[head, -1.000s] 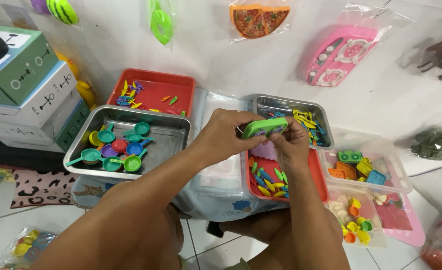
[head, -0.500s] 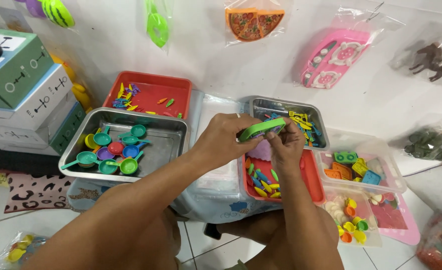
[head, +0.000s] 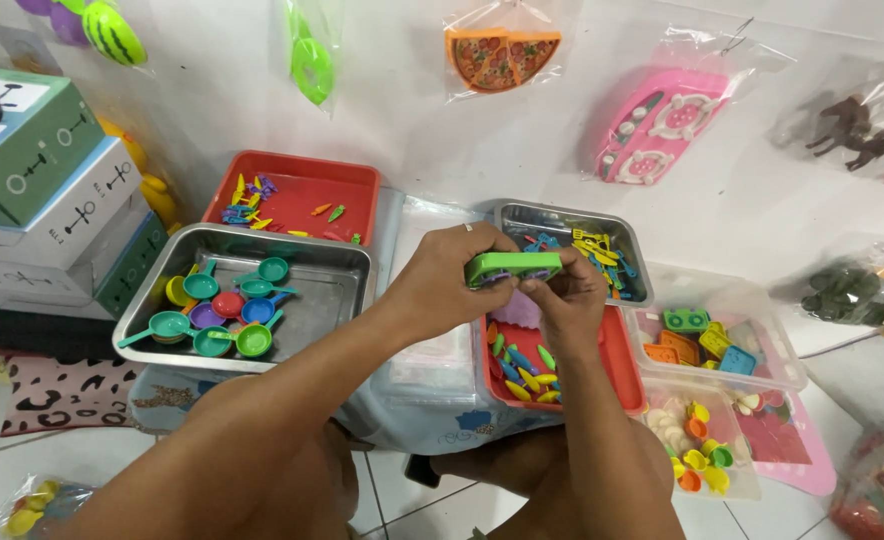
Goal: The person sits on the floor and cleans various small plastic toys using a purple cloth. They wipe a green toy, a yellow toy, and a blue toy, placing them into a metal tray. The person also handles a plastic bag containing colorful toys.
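Holding a flat green toy piece [head: 513, 267] between both hands above the red tray [head: 612, 352] of small coloured bits. Left hand [head: 449, 280] pinching its left end, right hand [head: 565, 296] clamping the right end, fingers working at a purple part underneath. Seemingly fitting parts together; needing steady pressure next. Lying level, long axis running left to right.

Both forearms cross the middle, covering the clear bag between the steel tray of toy pans [head: 337, 290] and the red tray of small pieces [head: 617, 375]. Trays sit edge to edge; stacked boxes [head: 57, 200] wall the left, leaving open room only above
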